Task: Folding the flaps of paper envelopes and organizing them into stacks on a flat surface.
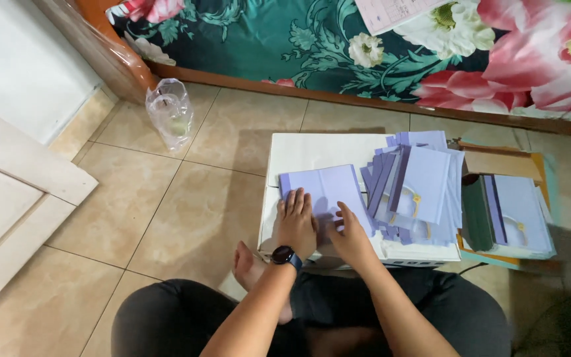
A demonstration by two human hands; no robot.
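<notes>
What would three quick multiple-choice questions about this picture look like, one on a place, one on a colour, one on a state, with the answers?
1. Where does the clear plastic bag lie?
A. on the tiled floor
B. on the white box
C. on the person's lap

2. What colour is the open folder under the hands?
A. red
B. pale purple
C. black

3. How are the left hand and right hand placed?
A. raised in the air
B. gripping the bag
C. pressed flat on the folder

Answers: 1 A, it sits on tiles near the wall. 2 B, it matches the purple stack beside it. 3 C, both palms rest on it atop the white box.
</notes>
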